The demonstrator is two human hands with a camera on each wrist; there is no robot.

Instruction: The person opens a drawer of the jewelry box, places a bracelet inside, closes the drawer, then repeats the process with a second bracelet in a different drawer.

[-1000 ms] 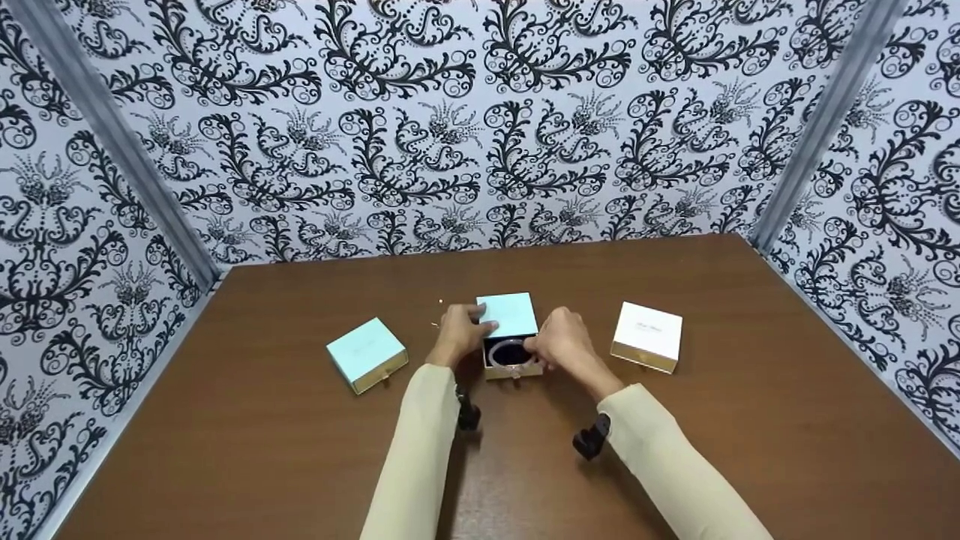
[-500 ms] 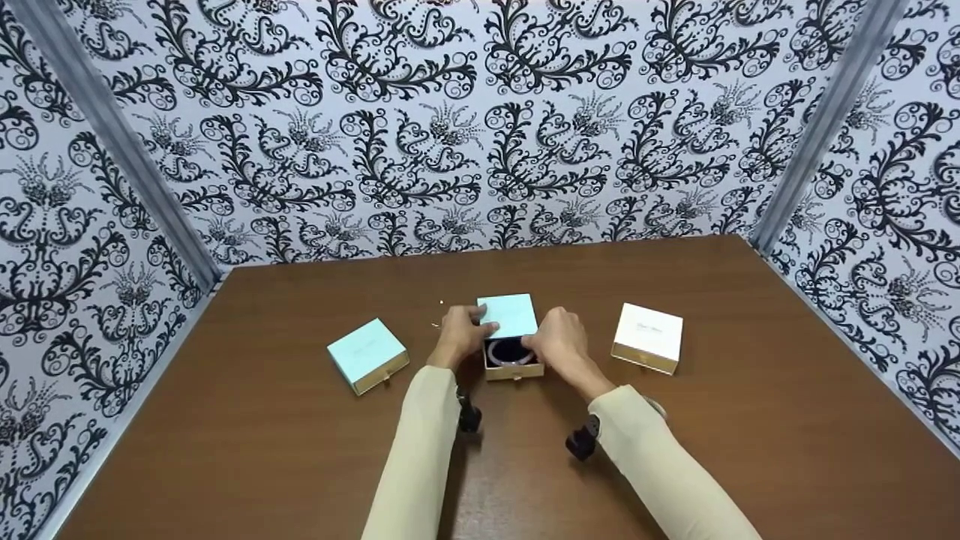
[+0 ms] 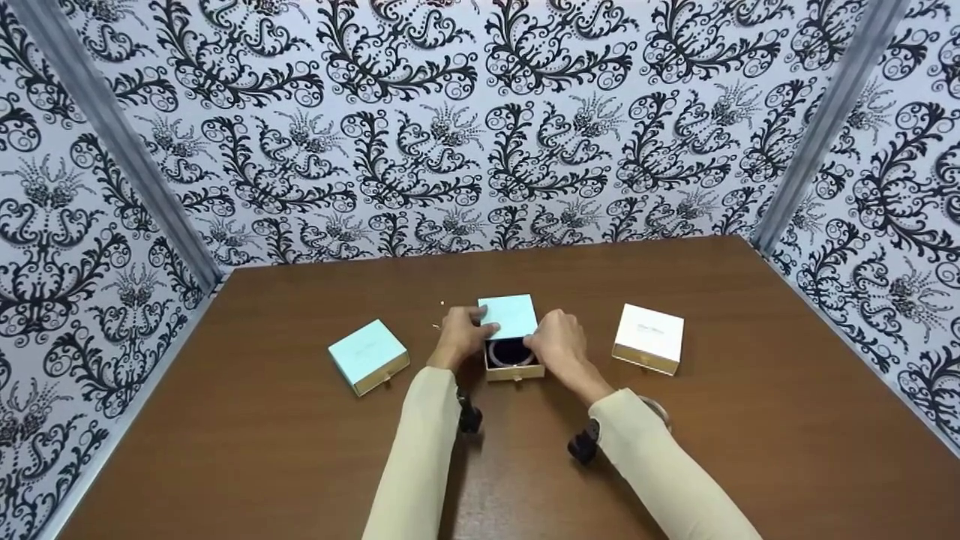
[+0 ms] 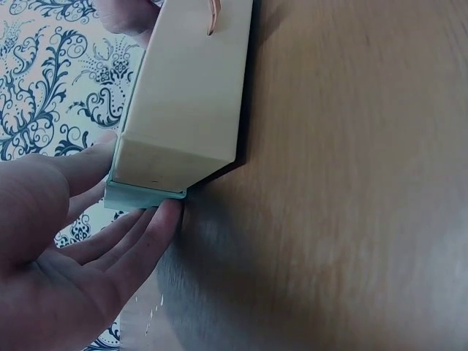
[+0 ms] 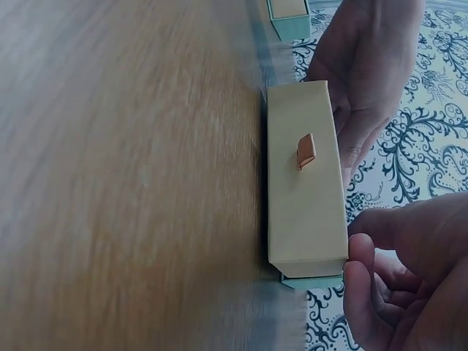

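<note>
In the head view a pale teal jewellery box (image 3: 507, 316) stands mid-table, its cream drawer (image 3: 515, 373) pulled out toward me. Inside the drawer, on a dark lining, lies a pale bangle (image 3: 511, 363). My left hand (image 3: 460, 335) grips the box's sleeve from the left, thumb on top; the left wrist view shows its fingers along the teal edge (image 4: 139, 196). With fingers curled, my right hand (image 3: 559, 341) pinches at the bangle's right side, over the drawer's rim. Its fingertips are partly hidden behind the drawer in the right wrist view, where an orange pull tab (image 5: 306, 151) shows on the front.
Another teal box (image 3: 368, 355) sits closed at the left, and a white box (image 3: 649, 337) with a gold side at the right. Tiny shiny pieces (image 3: 436, 325) lie beyond my left hand. A thin pale ring (image 3: 658, 409) peeks out beside the right sleeve. Patterned walls enclose the table.
The bangle, tilted at the drawer's front a second ago, now lies lower inside it. My right hand has shifted slightly left; my left hand keeps its grip on the box.
</note>
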